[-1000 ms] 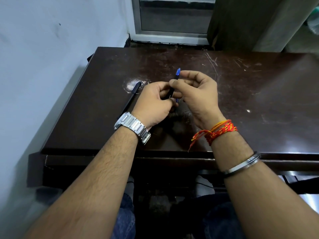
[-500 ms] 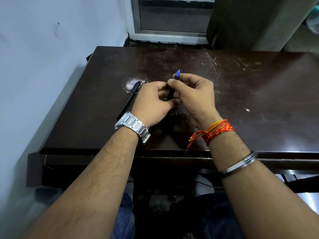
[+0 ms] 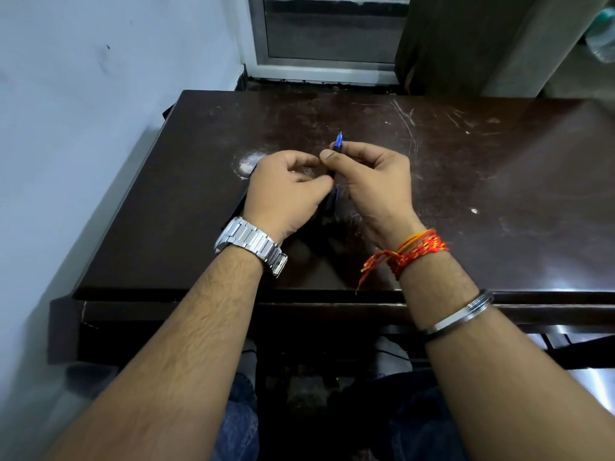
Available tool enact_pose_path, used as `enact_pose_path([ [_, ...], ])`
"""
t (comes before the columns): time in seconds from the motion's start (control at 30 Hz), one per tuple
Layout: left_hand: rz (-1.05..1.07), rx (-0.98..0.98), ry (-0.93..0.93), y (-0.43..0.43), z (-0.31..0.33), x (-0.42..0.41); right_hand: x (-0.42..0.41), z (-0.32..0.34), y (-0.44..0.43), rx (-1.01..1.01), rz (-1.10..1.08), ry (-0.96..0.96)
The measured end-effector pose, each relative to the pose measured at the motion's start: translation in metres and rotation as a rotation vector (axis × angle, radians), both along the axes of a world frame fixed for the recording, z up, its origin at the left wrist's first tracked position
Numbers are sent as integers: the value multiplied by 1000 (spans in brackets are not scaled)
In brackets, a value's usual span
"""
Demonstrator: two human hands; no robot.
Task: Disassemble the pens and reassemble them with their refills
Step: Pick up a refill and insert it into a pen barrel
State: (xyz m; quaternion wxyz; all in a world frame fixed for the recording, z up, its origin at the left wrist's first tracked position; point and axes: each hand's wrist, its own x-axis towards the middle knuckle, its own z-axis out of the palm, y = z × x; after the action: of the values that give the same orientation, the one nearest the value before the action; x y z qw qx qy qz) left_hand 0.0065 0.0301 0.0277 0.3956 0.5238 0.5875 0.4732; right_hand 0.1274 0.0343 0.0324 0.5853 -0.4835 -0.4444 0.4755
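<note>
The scratched dark brown wooden desk carries little near its left edge beyond a second dark pen, mostly hidden behind the left hand. The right hand pinches the slim blue-tipped dark pen upright above the desk's middle; the left closes on its lower barrel. Likely unscrewing: next, twist and pull apart.

Bare table right of hands
</note>
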Motion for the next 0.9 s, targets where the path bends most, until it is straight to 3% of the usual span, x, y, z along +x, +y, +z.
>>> enact_pose_path([
  [0.17,-2,31,29,-1,-2,-3,0,1,0,6,-9,-27],
  [0.3,-70,-3,-90,-1,-2,1,-1,1,-2,-14,8,-17],
  [0.47,-8,53,37,-1,-2,-2,-1,2,-1,-23,5,-13],
  [0.6,-65,-16,-99,-3,1,3,-1,1,-1,-29,30,14],
  [0.8,-6,64,57,-3,-1,-1,-1,1,0,-21,36,13],
  [0.9,-30,-8,23,-1,1,3,0,1,0,-4,49,19],
])
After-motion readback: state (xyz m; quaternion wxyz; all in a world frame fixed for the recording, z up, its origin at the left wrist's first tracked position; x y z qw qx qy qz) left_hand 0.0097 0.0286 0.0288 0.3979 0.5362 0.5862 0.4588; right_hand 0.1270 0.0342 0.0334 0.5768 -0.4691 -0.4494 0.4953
